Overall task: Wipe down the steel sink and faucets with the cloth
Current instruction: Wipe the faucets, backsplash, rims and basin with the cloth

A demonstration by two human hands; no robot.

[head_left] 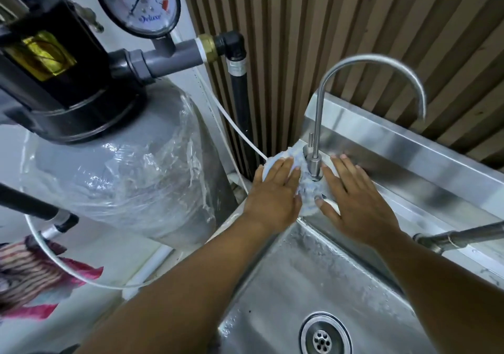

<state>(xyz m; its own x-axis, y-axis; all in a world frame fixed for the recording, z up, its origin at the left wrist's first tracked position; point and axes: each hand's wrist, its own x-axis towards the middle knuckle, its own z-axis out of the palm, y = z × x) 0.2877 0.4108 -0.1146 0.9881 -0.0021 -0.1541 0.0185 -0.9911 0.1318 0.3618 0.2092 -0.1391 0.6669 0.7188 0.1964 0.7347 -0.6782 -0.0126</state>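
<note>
My left hand and right hand, fingers flat, pressed the cloth around the faucet base at the sink corner; soft and limp, it looked best gripped by a bunched fold.

So the gooseneck faucet sits at the sink's back left corner, with the cloth bunched around its base. Left hand lies flat on the cloth left of the faucet, right hand on its right. The drain is in the basin nearer the front, the filter tank stands left of the sink, and the slatted wall is behind.
</note>
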